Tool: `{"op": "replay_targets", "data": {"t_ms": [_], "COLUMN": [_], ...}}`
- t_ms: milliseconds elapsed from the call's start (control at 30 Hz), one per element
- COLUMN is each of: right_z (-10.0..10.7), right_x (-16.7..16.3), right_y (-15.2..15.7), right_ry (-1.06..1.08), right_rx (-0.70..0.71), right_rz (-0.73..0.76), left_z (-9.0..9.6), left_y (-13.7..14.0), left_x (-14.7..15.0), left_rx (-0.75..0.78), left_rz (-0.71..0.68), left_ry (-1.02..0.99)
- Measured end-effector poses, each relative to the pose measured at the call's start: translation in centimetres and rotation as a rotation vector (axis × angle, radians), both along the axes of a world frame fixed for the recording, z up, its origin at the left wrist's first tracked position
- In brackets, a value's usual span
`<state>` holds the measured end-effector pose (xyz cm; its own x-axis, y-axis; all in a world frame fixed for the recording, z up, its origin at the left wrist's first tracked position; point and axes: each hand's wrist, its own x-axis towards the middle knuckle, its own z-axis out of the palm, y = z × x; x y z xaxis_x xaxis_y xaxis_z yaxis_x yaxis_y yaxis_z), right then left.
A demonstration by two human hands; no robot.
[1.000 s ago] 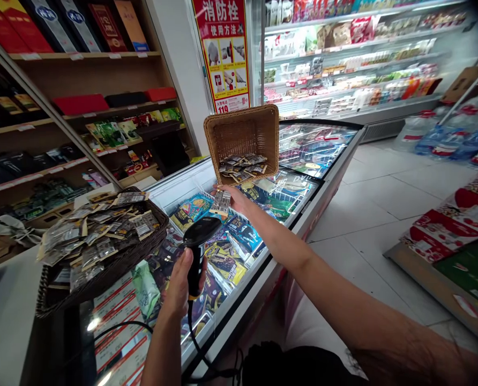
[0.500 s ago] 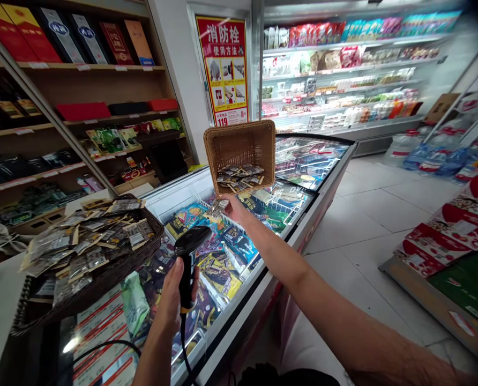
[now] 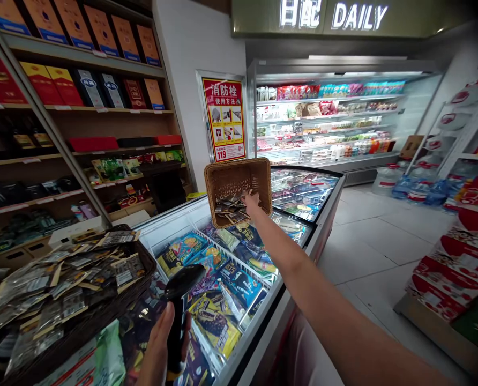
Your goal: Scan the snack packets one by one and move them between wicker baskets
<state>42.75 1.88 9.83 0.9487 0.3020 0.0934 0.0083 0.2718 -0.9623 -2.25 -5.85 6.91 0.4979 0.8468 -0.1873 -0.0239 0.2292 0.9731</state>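
My left hand is closed round the handle of a black barcode scanner, whose broad head faces up over the freezer. My right arm is stretched far forward, and my right hand is inside the mouth of a tan wicker basket. Its fingers look apart, close to or touching the small flat packets at the basket's bottom; no packet shows clearly in them. The basket stands tilted toward me. At the left, a dark wicker basket is heaped with similar clear-fronted packets.
A chest freezer with bagged frozen goods lies under my arms. Stocked shelves stand at the left. Behind are a lit open fridge and water bottles. Red cartons are stacked at the right.
My right hand has gone up from below the tan basket into its mouth; the packet it held no longer shows in its fingers. The view has tilted upward. My left hand keeps the scanner.
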Motion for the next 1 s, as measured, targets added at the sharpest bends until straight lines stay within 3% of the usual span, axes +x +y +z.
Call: {"op": "replay_targets", "data": {"t_ms": [100, 233, 333, 467, 567, 633, 700, 800, 900, 1000], "right_z": [-0.6, -2.9, -3.0, -0.3, 2.3, 3.6, 4.3, 4.6, 4.8, 4.8], "right_x": [-0.9, -5.9, -11.5, -20.3, -26.4, -29.5, -31.7, -33.2, -33.2, -32.2], "right_y": [-0.3, 0.5, 2.7, 7.1, 10.6, 12.8, 14.5, 15.8, 15.7, 14.8], "right_ry": [0.01, -0.246, -0.529, -0.925, -1.175, -1.379, -1.542, -1.553, -1.539, -1.568], "right_rx": [-0.231, -0.342, -0.268, -0.226, -0.375, -0.544, -0.736, -0.935, -0.937, -0.831], "right_rz": [-0.225, -0.224, -0.021, 0.453, 0.817, 0.981, 1.046, 1.051, 1.085, 1.084], "left_z": [-0.1, -0.1, 0.0, -0.3, -1.0, -1.4, -1.6, -1.6, -1.3, -1.2], "left_y": [-0.2, -0.9, -0.9, -0.1, 0.3, 0.4, 0.3, 0.0, -0.2, -0.3], "left_x": [0.0, 0.1, 0.2, 0.0, -0.1, -0.1, 0.0, 0.1, 0.1, 0.2], "left_rx": [0.012, 0.029, 0.048, 0.083, 0.067, 0.06, 0.064, 0.071, 0.077, 0.086], "left_rz": [0.025, 0.092, 0.2, 0.341, 0.317, 0.297, 0.279, 0.239, 0.216, 0.203], "left_ry": [0.028, 0.016, -0.005, -0.033, 0.003, 0.021, 0.016, -0.007, -0.024, -0.017]}}
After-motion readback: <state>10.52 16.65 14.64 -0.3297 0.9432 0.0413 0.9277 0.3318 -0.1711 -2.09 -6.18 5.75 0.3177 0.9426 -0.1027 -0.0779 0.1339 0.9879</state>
